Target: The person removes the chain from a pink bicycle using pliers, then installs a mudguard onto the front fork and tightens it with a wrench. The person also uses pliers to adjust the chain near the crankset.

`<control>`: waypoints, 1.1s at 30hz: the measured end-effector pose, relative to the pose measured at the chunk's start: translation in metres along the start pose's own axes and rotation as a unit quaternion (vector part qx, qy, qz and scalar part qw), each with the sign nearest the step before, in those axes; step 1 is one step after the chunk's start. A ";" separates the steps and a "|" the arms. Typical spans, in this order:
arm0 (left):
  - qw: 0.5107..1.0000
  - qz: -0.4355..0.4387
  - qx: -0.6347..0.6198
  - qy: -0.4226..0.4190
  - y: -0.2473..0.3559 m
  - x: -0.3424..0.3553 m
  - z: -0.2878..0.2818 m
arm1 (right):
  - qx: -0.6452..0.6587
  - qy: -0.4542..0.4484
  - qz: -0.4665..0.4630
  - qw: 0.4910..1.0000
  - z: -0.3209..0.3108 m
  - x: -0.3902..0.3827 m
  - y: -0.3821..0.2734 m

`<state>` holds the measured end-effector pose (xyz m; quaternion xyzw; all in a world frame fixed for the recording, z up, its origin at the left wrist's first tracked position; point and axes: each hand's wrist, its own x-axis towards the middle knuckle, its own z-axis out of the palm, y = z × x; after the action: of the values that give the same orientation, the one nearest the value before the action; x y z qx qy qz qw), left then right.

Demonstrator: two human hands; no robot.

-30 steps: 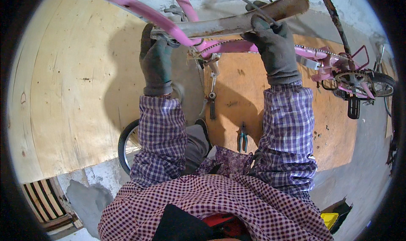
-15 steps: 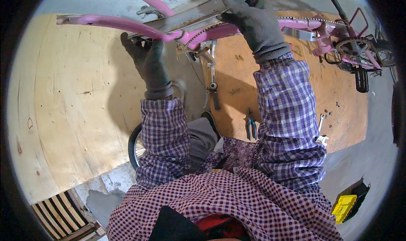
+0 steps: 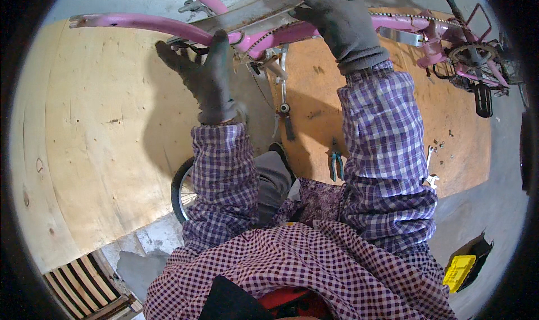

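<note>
My gloved left hand point(image 3: 205, 78) wraps loosely round the pink bicycle frame point(image 3: 140, 23), top centre of the frame, steadying it. My right hand point(image 3: 337, 19) clamps shut on the grey metal guard point(image 3: 247, 14) above it, holding it in line. Pliers point(image 3: 337, 164) lie on the orange board point(image 3: 460, 140) below.

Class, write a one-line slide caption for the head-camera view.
Gloved left hand and right hand grip a pink bicycle frame above plywood boards, pliers lying below.
</note>
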<state>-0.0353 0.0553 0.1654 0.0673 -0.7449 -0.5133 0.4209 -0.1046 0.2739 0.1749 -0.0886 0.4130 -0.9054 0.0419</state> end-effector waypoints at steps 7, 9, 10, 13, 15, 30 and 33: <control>0.995 -0.001 0.097 0.014 -0.003 0.004 0.021 | 0.006 0.002 0.003 1.000 -0.013 0.003 0.010; 0.998 -0.049 0.037 0.015 0.002 0.000 0.023 | 0.040 -0.027 -0.012 0.999 -0.016 0.008 0.015; 0.998 -0.065 0.016 0.015 0.005 -0.002 0.023 | 0.030 -0.021 -0.018 0.999 -0.015 0.010 0.017; 0.997 -0.075 -0.021 0.008 0.015 -0.002 0.023 | 0.013 -0.025 -0.051 0.998 -0.011 0.008 0.021; 0.994 -0.082 -0.069 0.004 0.017 -0.004 0.023 | 0.004 0.001 -0.033 0.999 -0.010 0.006 0.019; 0.918 -0.272 -0.281 -0.061 0.010 -0.011 0.026 | -0.009 0.008 0.021 1.000 -0.008 -0.003 0.008; 0.960 -0.179 -0.215 -0.010 0.005 -0.009 0.031 | 0.022 0.006 0.020 1.000 -0.006 -0.003 0.007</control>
<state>-0.0492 0.0844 0.1607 0.1026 -0.5969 -0.7289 0.3192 -0.1031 0.2744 0.1652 -0.0737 0.3953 -0.9136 0.0598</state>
